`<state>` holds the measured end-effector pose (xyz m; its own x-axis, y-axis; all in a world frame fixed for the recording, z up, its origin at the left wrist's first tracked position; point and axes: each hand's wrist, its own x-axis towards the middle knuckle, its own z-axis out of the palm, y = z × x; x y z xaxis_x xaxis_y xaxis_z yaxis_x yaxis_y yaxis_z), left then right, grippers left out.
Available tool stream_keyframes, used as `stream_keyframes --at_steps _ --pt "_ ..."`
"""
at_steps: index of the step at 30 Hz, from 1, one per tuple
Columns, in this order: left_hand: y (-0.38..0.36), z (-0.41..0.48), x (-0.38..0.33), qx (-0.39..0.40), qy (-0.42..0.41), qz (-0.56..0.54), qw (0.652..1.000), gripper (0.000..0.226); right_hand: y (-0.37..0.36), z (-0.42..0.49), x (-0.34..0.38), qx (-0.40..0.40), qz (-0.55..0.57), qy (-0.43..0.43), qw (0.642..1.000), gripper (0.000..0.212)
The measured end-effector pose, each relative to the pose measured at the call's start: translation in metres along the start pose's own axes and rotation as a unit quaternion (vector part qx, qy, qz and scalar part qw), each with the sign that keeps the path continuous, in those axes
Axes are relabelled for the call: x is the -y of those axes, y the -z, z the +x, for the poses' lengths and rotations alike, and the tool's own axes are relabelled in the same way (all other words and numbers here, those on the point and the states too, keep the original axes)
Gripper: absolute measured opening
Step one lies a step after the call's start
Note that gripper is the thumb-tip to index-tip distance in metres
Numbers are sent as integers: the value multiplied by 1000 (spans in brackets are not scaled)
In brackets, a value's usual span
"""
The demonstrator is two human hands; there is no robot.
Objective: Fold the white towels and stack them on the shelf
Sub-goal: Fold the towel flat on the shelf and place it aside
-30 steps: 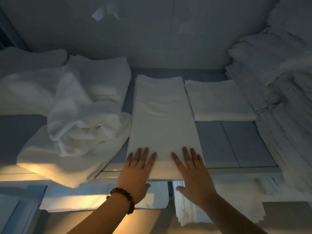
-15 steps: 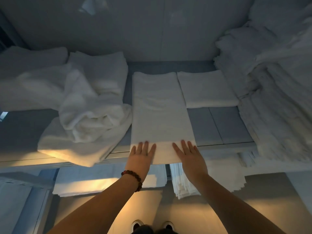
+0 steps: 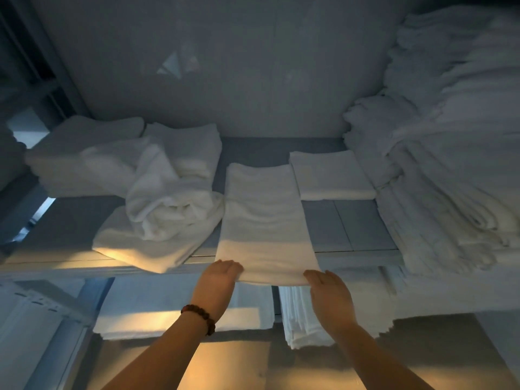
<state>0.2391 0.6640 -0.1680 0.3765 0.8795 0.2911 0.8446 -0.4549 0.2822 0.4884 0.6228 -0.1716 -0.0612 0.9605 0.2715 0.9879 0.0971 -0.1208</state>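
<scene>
You have bare shelf [image 3: 349,226] right of the long towel [image 3: 264,220]; a crumpled heap [image 3: 168,204] crowds its left, tall stacks [image 3: 439,178] wall the right.

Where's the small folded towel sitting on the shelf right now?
The small folded towel lies flat toward the back of the shelf, right of the long towel and left of the tall stack.

Long towel [image 3: 266,220] on shelf [image 3: 363,229] between piles

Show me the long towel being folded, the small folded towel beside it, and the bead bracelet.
long towel [image 3: 264,220], head view, middle of its top face
small folded towel [image 3: 332,174], head view, centre of its top
bead bracelet [image 3: 200,317], head view, beads on the left wrist
</scene>
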Motion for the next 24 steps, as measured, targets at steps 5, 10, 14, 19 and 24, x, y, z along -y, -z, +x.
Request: stream_keyframes --at_steps 5,10,14,19,24 --pt "13 -27 -36 -71 137 -123 980 27 28 -29 -18 -57 153 -48 985 30" --pt "34 -51 -76 -189 188 -204 942 22 56 -55 -25 -118 293 -118 941 15" --pt "47 -65 -93 -237 166 -202 936 20 74 -67 -24 -163 333 -136 919 13" --pt "60 -70 -104 -274 160 -229 920 25 85 -68 -18 -178 370 -132 902 15" --pt "67 -53 -99 -292 179 -255 904 28 87 -45 -13 -175 398 -154 888 13"
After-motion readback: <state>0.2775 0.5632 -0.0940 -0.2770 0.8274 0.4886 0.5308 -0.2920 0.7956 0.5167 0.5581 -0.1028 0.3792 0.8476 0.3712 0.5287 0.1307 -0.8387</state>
